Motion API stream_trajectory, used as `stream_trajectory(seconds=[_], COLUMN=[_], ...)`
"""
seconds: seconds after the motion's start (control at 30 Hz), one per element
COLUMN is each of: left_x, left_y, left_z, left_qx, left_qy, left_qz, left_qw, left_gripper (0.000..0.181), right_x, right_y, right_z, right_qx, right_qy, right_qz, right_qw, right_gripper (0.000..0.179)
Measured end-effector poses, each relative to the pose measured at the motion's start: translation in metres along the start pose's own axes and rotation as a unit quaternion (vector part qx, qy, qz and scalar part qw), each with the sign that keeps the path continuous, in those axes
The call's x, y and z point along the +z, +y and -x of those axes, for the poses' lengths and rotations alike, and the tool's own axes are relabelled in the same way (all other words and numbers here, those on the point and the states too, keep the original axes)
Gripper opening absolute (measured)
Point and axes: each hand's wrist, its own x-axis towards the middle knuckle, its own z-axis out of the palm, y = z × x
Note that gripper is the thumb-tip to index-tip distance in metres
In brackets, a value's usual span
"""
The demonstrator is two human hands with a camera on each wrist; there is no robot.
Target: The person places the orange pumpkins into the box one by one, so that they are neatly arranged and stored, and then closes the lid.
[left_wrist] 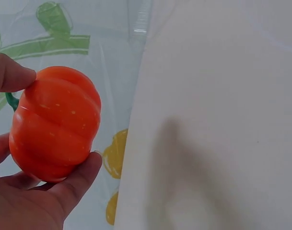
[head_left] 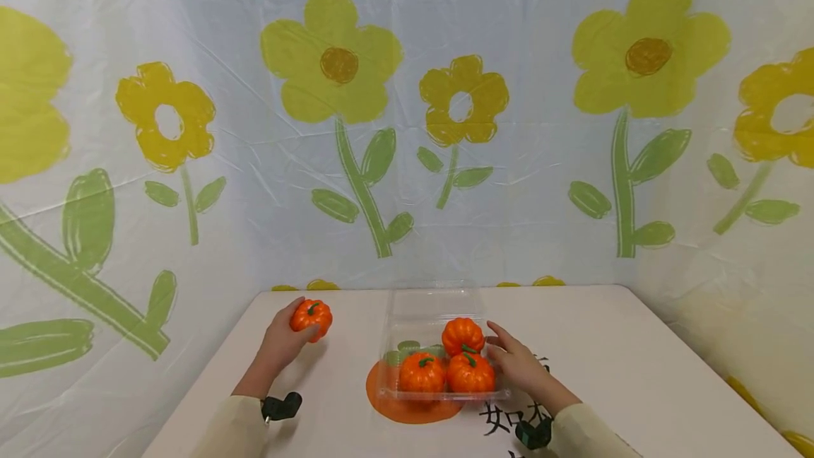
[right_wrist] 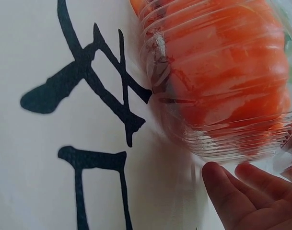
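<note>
My left hand (head_left: 280,341) grips a small orange toy pumpkin (head_left: 312,319) with a green stem, raised over the left side of the table. In the left wrist view, the thumb and fingers are curled round this pumpkin (left_wrist: 57,124). A clear plastic clamshell box (head_left: 394,394) stands at the middle with its lid (head_left: 435,300) raised at the back. Inside it are three similar pumpkins: one at the front left (head_left: 422,373), one at the front right (head_left: 471,374), one behind (head_left: 463,335). My right hand (head_left: 518,366) is at the box's right side, its fingers (right_wrist: 220,184) loosely extended by the ribbed wall.
The pale table (head_left: 331,401) bears an orange round print (head_left: 413,412), green printed shapes under the box and black written characters (head_left: 492,418) to the right. A flower-patterned sheet (head_left: 540,218) hangs behind the table and along both sides.
</note>
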Motion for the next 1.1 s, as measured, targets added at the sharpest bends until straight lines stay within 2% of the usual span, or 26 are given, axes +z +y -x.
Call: stream_trajectory(seconds=[0.2, 0.6, 1.1], left_x=[0.003, 0.011, 0.02], left_y=[0.005, 0.017, 0.038], left_z=[0.001, 0.002, 0.009], left_qx=[0.008, 0.056, 0.107], left_qy=[-0.01, -0.012, -0.038], left_qz=[0.003, 0.003, -0.009], left_qw=[0.9999, 0.9984, 0.9935], left_gripper=[0.071, 0.07, 0.069], right_x=[0.0, 0.001, -0.001], right_y=[0.0, 0.002, -0.004], right_z=[0.0, 0.001, 0.003], right_qx=[0.0, -0.001, 0.002], right_qy=[0.001, 0.001, -0.007], right_qz=[-0.001, 0.0, 0.01], right_qw=[1.0, 1.0, 0.9999], right_gripper=[0.057, 0.056, 0.056])
